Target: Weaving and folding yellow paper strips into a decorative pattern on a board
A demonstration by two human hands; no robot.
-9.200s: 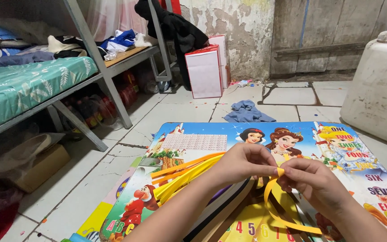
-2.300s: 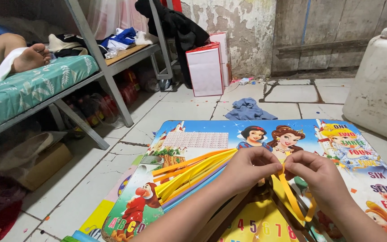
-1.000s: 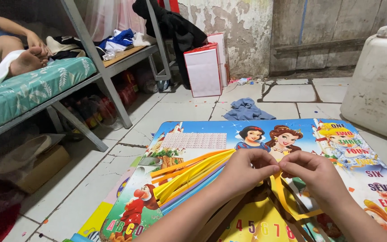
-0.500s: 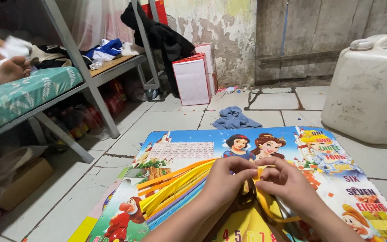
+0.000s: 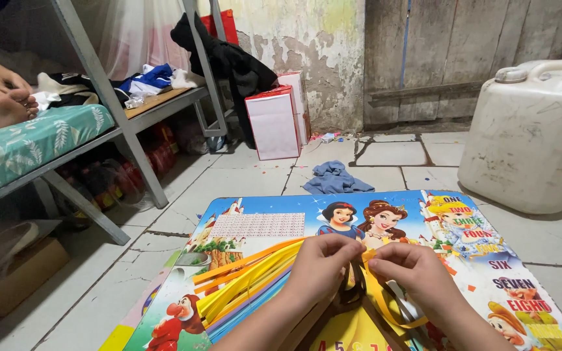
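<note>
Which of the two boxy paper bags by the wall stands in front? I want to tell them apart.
The red-edged white bag stands in front, nearer the bed frame; the other bag is half hidden behind it, against the wall.

Jerrycan (image 5: 528,130) right of mat (image 5: 261,224); bed (image 5: 27,146) left.

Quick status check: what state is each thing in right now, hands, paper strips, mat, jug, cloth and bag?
left hand: pinched shut on the yellow paper strip.
right hand: pinched shut on the same strip.
yellow paper strip: bent into a loop under the hands.
bundle of paper strips: fanned out flat on the mat.
cartoon mat: spread flat on the tiled floor.
white jug: upright, capped.
blue cloth: crumpled on the floor.
paper bag: upright by the wall.
</note>
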